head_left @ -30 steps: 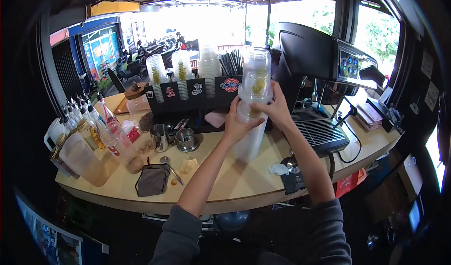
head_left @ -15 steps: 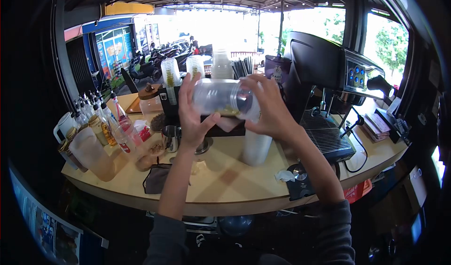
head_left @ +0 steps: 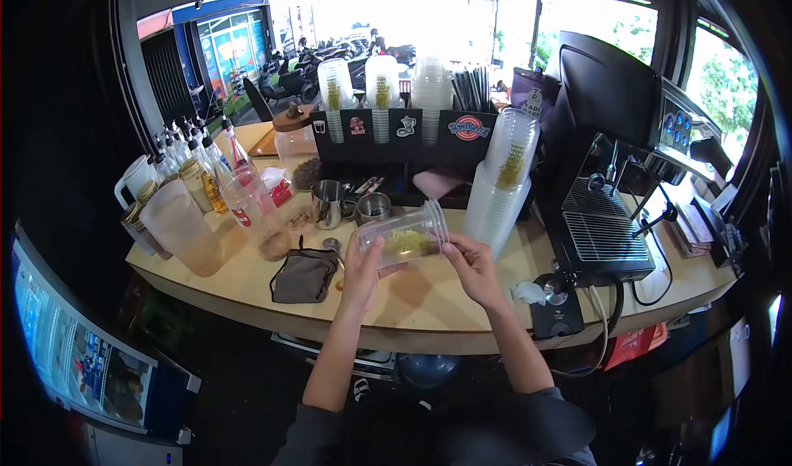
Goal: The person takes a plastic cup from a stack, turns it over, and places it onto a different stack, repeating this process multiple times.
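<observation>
A: Left hand [head_left: 358, 281]?
B: Half-closed around the base end; light, even pressure avoids denting.
A: Clear cups [head_left: 406, 240]?
B: Sideways, above tabletop [head_left: 412, 304], inside its front edge.
A: Right hand [head_left: 476, 274]?
B: Pinching at the rim, fingers curled; outer-edge contact is cleanest.

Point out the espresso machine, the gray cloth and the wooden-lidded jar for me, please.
Espresso machine [head_left: 609, 94]: head view, its dark upper housing.
Gray cloth [head_left: 304, 279]: head view, its middle.
Wooden-lidded jar [head_left: 294, 119]: head view, its lid.
</observation>
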The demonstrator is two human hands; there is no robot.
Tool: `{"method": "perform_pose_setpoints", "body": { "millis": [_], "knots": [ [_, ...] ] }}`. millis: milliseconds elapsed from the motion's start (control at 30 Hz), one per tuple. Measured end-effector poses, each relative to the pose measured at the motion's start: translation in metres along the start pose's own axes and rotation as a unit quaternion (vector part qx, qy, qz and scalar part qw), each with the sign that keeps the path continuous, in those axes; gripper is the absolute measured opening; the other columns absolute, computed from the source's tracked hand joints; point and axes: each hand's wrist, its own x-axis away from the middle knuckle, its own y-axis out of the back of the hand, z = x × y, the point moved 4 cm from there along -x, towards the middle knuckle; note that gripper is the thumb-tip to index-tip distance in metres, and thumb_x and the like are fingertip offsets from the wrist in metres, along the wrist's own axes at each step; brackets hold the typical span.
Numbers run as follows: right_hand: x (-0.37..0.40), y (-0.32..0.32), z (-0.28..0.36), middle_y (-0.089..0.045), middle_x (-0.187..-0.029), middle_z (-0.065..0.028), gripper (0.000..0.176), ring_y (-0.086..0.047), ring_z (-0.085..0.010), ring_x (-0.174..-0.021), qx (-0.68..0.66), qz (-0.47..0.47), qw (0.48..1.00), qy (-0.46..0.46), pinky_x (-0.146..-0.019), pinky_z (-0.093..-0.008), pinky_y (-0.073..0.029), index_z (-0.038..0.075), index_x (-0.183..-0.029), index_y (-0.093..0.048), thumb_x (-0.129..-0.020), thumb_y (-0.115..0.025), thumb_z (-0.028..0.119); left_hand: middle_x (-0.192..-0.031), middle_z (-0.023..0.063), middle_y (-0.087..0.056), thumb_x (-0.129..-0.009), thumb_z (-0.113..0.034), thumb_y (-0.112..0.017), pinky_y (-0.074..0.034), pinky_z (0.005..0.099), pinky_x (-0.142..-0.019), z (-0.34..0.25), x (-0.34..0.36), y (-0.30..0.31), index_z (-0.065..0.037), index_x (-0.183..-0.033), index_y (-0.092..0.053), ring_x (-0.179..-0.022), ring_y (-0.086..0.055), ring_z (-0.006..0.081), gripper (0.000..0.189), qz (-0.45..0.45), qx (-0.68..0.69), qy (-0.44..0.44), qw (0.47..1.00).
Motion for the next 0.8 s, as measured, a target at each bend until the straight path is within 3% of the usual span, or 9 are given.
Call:
{"method": "perform_pose_setpoints", "body": {
  "millis": [233,800],
  "knots": [
    [0.012,0.008,-0.017,-0.068,-0.095,-0.0137,0.03,-0.067,-0.0217,-0.087,-0.058,-0.028,0.997,-0.041,-0.08,-0.0327,-0.053,-0.006,-0.116,-0.059,-0.095,-0.052,0.014,-0.124,0.0107,-0.051,-0.088,-0.014,-0.061,-0.057,0.0382,-0.082,0.016,0.011,0.011,-0.006,-0.135,-0.035,-0.106,-0.059,0.023,0.054,0.018,0.036,0.028,0.999],
    [0.017,0.011,-0.014,-0.068,-0.097,-0.0128,0.032,-0.066,-0.0183,-0.089,-0.026,0.024,0.997,-0.073,-0.083,-0.0304,-0.051,-0.004,-0.119,-0.058,-0.093,-0.056,0.015,-0.118,0.0102,-0.055,-0.089,-0.018,-0.062,-0.058,0.0343,-0.076,0.021,0.014,0.008,-0.004,-0.129,-0.041,-0.101,-0.062,0.0214,0.048,0.018,0.019,0.04,0.999]
  ]
}}
